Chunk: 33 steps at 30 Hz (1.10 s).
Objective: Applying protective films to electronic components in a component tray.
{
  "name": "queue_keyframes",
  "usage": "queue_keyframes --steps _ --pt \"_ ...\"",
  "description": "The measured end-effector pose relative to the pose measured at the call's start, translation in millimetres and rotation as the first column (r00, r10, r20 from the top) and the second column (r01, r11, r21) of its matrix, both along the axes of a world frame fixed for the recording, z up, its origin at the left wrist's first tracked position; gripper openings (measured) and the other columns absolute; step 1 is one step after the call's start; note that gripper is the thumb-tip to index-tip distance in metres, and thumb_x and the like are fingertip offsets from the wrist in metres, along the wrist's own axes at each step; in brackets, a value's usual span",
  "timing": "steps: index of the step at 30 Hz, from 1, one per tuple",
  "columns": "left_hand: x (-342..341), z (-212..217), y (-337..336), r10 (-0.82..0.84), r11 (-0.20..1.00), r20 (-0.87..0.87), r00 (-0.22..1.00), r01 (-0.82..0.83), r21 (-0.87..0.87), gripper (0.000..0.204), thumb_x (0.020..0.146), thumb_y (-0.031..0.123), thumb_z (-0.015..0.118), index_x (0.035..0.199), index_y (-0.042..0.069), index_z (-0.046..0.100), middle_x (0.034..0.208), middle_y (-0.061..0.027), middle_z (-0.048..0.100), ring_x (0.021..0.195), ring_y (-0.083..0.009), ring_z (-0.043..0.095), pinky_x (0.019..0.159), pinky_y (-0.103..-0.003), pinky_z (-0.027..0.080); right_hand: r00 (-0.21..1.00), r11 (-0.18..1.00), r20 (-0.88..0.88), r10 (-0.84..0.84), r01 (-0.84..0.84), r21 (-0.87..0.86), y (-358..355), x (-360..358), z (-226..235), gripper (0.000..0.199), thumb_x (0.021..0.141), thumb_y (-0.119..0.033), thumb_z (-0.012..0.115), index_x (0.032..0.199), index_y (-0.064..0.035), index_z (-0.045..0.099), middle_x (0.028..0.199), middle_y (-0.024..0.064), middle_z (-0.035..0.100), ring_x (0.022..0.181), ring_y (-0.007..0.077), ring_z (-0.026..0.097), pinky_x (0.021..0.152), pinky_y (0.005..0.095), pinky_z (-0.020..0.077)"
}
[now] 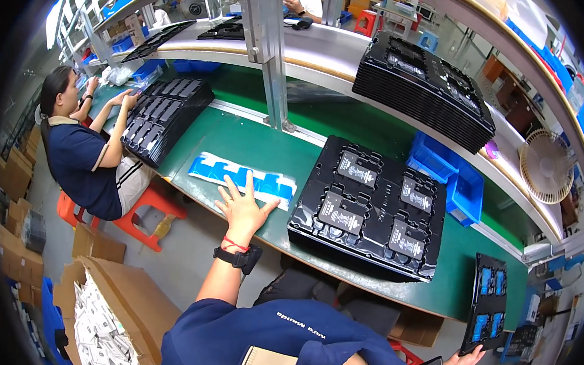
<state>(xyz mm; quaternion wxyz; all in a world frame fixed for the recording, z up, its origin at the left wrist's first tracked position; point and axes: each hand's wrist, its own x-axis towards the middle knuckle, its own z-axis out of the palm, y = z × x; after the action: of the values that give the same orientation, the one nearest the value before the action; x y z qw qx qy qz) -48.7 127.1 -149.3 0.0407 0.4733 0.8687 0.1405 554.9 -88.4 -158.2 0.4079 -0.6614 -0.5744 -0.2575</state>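
Observation:
My left hand is stretched over a strip of white backing with blue film pieces, its fingers spread. The fingertips lie on or just above the strip; I cannot tell whether they press on it. Far to the right, my right hand grips the near lower edge of a black plastic tray, which stands tilted at the table's right end. Four-cornered blue pieces sit in the tray's pockets. Between my hands is a stack of black trays, its top one bearing grey-black battery-like packs with printed labels.
Blue bins stand behind the stack. More stacked black trays rest on the shelf, near a round fan. A metal post rises from the green table. A co-worker sits left; a carton of white packets is below.

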Motion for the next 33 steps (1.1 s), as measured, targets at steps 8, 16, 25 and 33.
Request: queue_keyframes --steps 8,16,25,33 --pt "-37 -6 21 -0.2 0.956 0.003 0.98 0.196 -0.22 0.103 0.065 0.08 0.052 0.146 0.028 0.015 0.147 -0.031 -0.001 0.13 -0.0588 0.004 0.104 -0.063 0.01 0.364 0.932 -0.925 0.107 0.287 0.22 70 23 -48 0.043 0.079 -0.003 0.06 0.118 0.0081 0.047 0.108 0.021 0.056 0.091 0.0293 0.055 0.08 0.0406 0.0465" --pt "-66 10 78 -0.308 0.874 0.044 0.95 0.301 -0.381 0.102 0.068 0.082 0.045 0.147 0.03 0.006 0.148 -0.0277 -0.011 0.132 -0.0561 -0.003 0.106 -0.061 0.007 0.353 0.968 -0.935 -0.029 0.245 0.062 94 14 -60 0.046 0.084 -0.01 0.062 0.123 0.0069 0.045 0.114 0.0192 0.055 0.091 0.0286 0.055 0.079 0.0396 0.0471" --pt "-63 6 84 -0.286 0.946 0.029 0.958 0.287 -0.151 0.081 0.076 0.07 0.05 0.141 0.022 0.035 0.15 -0.0226 0.006 0.136 -0.0483 0.003 0.106 -0.06 0.006 0.582 0.617 -0.204 -0.787 0.734 -0.284 94 10 -40 0.07 0.077 -0.046 0.068 0.126 -0.0009 0.047 0.121 0.0222 0.054 0.112 0.039 0.048 0.095 0.0468 0.039" --pt "-46 2 79 -0.248 0.965 -0.186 0.951 0.26 0.04 0.061 0.075 0.057 0.062 0.121 0.018 0.059 0.131 -0.0213 0.042 0.116 -0.0387 0.038 0.096 -0.047 0.029 0.918 0.978 -0.342 -0.202 0.204 -0.032 148 -76 53 0.052 0.083 -0.012 0.065 0.13 -0.0029 0.045 0.129 0.0171 0.045 0.118 0.0286 0.042 0.099 0.0404 0.0338"
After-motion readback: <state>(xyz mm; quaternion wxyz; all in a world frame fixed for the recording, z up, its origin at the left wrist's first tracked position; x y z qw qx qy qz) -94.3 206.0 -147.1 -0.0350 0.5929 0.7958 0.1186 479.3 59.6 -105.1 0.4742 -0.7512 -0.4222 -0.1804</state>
